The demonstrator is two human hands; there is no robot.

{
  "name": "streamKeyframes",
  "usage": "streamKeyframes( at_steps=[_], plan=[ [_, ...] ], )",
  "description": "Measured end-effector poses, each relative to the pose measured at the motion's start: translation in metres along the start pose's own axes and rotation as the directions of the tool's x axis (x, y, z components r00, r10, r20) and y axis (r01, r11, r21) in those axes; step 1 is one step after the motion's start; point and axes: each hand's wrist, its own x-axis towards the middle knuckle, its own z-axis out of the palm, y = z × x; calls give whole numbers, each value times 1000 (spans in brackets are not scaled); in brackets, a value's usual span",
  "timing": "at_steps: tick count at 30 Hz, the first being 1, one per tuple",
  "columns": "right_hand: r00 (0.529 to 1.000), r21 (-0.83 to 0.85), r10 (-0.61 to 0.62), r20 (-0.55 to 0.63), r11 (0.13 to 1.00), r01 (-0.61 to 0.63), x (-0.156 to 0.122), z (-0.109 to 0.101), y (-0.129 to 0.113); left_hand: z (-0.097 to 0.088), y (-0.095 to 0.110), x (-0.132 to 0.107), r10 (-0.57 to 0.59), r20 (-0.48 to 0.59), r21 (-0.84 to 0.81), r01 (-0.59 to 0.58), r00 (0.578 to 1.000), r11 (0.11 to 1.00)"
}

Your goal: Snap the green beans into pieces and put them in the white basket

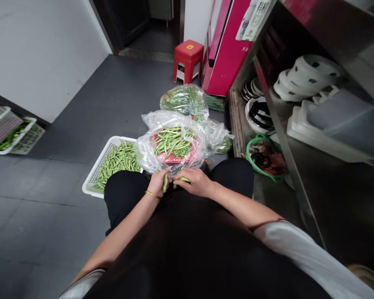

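I sit with black trousers over my knees. My left hand, with a gold bangle at the wrist, is closed around a green bean that hangs down from it. My right hand is closed on another bean piece right beside the left hand. Just beyond both hands stands a clear plastic bag over a red basin, holding several cut green beans.
A white slotted basket of beans lies on the grey floor at my left knee. More bagged long beans lie behind. A red stool, a pink cabinet, a steel shelf with dishes and a green basket are to the right.
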Motion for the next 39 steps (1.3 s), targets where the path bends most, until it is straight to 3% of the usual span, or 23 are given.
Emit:
streamKeyframes(
  at_steps=[3, 6, 8, 12, 14, 17, 21, 24, 27, 29, 31, 32, 34, 36, 37, 39],
  plan=[
    [981, 88, 175, 85, 979, -183, 4, 15, 14, 1, 0, -3, -79, 205, -48, 91, 976, 995],
    [949, -75, 312, 39, 948, -309, 8, 19, 29, 3, 0, -8, -103, 374, 30, 99, 922, 995],
    [952, -206, 302, 53, 936, -286, 9, 13, 34, 3, -1, -11, -110, 430, 84, 82, 896, 993],
    [960, -280, 152, 233, 956, -84, 6, -9, 35, 1, 0, -13, -78, 434, 125, 26, 897, 992],
    [946, -346, 134, 294, 938, -25, 3, -19, 33, -1, 2, -12, -66, 419, 151, 3, 905, 989],
    [908, -440, 179, 378, 898, 6, 2, -26, 30, -3, 3, -12, -78, 454, 269, -53, 888, 962],
    [882, -466, 269, 388, 882, -64, 7, -28, 28, -5, 4, -9, -23, 457, 386, -175, 889, 906],
    [891, -345, 202, 406, 937, -55, 14, -27, 30, -7, 7, -6, 18, 462, 373, -213, 887, 903],
    [866, 34, 85, 492, 993, -117, 19, -24, 35, -13, 14, -5, -36, 575, 310, -177, 818, 934],
    [812, 339, 19, 583, 903, -264, 21, -22, 42, -17, 17, -3, -93, 672, 256, -113, 734, 960],
    [747, 478, -13, 665, 776, -412, 22, -22, 53, -22, 18, 0, -116, 722, 187, -31, 682, 982],
    [707, 463, 5, 707, 752, -469, 23, -24, 60, -24, 18, 3, -104, 728, 132, 11, 678, 991],
    [610, 269, 130, 782, 812, -518, 27, -30, 76, -28, 17, 10, -40, 710, -31, 89, 703, 996],
    [581, -54, 324, 747, 900, -432, 39, -36, 89, -30, 18, 17, 27, 674, -201, 149, 738, 968],
    [617, -197, 386, 686, 915, -353, 48, -38, 94, -31, 19, 20, 45, 655, -256, 166, 754, 952],
    [756, -409, 424, 499, 884, -226, 73, -37, 100, -30, 20, 25, 40, 624, -283, 178, 780, 942]
  ],
)
